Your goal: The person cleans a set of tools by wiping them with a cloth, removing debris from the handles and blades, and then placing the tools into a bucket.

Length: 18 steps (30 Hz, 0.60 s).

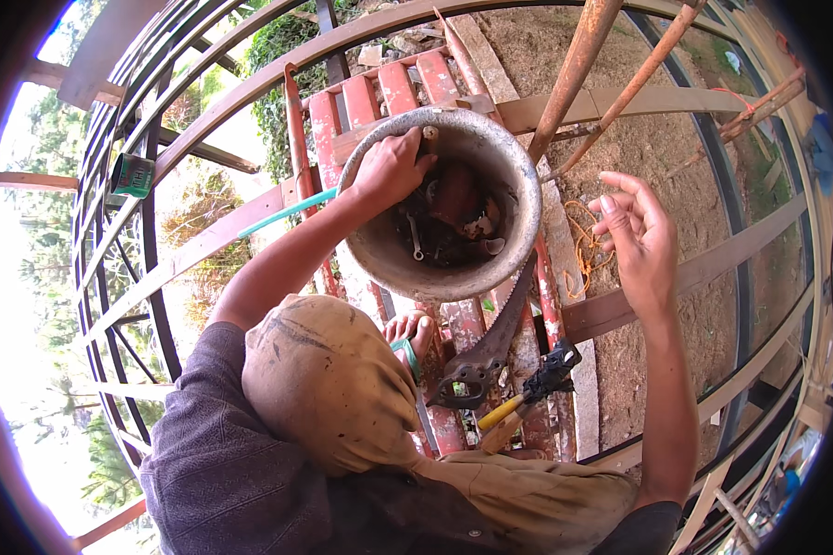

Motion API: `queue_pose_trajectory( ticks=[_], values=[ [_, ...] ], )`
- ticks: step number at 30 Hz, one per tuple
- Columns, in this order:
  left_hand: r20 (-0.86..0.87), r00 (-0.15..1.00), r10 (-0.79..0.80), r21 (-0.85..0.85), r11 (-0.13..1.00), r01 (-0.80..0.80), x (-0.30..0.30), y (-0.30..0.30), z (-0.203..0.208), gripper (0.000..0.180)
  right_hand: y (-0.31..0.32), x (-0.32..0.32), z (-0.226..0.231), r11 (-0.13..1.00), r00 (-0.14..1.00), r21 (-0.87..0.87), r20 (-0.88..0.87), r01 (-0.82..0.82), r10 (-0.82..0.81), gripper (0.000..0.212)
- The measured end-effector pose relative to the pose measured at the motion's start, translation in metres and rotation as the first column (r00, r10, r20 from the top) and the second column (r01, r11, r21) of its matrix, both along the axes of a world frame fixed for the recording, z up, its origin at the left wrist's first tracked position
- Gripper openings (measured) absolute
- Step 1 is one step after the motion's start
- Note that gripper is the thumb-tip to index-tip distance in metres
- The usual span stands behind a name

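A round grey bucket (518,208) stands before me on the red planks, with dark tools and scraps inside. Among them lies a small metal wrench (416,239), and a brown round-ended piece (429,134) leans by the far inner wall. My left hand (391,171) reaches over the left rim with its fingers curled together beside that piece; what they grip is hidden. To the right of the bucket, my right hand (637,227) is raised in the air, thumb and fingers apart, holding nothing. A handsaw (472,377) rests against the near side of the bucket.
Red slats (361,102) form a worn platform between wooden rails over bare soil. Near the saw lie a yellow-handled tool (502,413) and a black object (553,367). A teal strip (287,214) meets the bucket's left. Orange string (583,250), rusty poles (574,65) and a green can (132,176) surround it.
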<state>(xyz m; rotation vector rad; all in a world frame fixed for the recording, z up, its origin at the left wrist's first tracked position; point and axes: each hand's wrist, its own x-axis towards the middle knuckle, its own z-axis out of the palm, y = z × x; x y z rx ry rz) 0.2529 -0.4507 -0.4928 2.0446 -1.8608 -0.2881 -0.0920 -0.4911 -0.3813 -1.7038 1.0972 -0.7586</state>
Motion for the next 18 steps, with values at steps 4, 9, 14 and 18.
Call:
queue_pose_trajectory(
  ticks=[4, 9, 14, 18],
  values=[
    [0.054, 0.996, -0.074, 0.001, 0.997, 0.074, -0.005, -0.001, 0.004, 0.03, 0.0, 0.002, -0.001, 1.0, 1.0, -0.002, 0.003, -0.005, 0.005, 0.031],
    [0.096, 0.992, -0.086, 0.111, 0.991, 0.076, -0.007, -0.009, 0.01, 0.028, 0.0, 0.003, -0.002, 1.0, 1.0, 0.006, -0.007, -0.009, 0.009, 0.031],
    [0.117, 0.976, -0.181, 0.142, 0.976, 0.164, -0.012, -0.016, 0.009, 0.025, 0.0, 0.002, -0.005, 1.0, 1.0, 0.023, -0.022, -0.004, 0.005, 0.03],
    [0.11, 0.973, -0.204, 0.212, 0.961, 0.178, -0.015, -0.022, 0.018, 0.023, -0.001, 0.001, -0.008, 1.0, 1.0, 0.023, -0.011, -0.013, 0.014, 0.03]
  ],
)
